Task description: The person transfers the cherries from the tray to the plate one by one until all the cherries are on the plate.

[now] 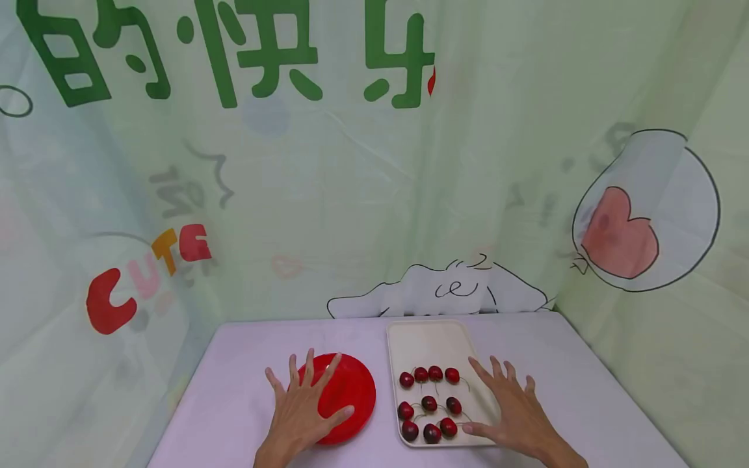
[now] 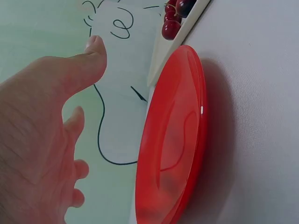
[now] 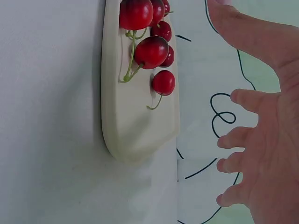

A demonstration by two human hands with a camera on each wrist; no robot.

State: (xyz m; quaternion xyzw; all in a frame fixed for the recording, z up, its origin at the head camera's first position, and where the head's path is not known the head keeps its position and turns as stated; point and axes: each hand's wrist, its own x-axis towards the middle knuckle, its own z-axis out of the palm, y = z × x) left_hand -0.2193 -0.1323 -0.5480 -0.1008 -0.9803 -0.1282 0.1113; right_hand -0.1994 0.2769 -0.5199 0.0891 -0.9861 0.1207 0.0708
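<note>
My left hand (image 1: 304, 413) is spread above the left part of a round red plate (image 1: 354, 396), fingers apart and holding nothing. In the left wrist view the plate (image 2: 170, 140) shows a bare inside, with the left thumb (image 2: 88, 60) beside it. Over the right edge of a cream rectangular tray (image 1: 430, 338) hovers my right hand (image 1: 517, 416), its fingers spread and nothing in them. Several dark red cherries (image 1: 429, 403) with green stems lie on the tray in loose rows. The right wrist view shows cherries (image 3: 152, 52) up close, apart from the right hand (image 3: 266, 126).
Plate and tray stand side by side on a pale table (image 1: 234, 364), a narrow gap between them. Behind the table hangs a light green printed curtain (image 1: 351, 214), which also encloses the left and right sides.
</note>
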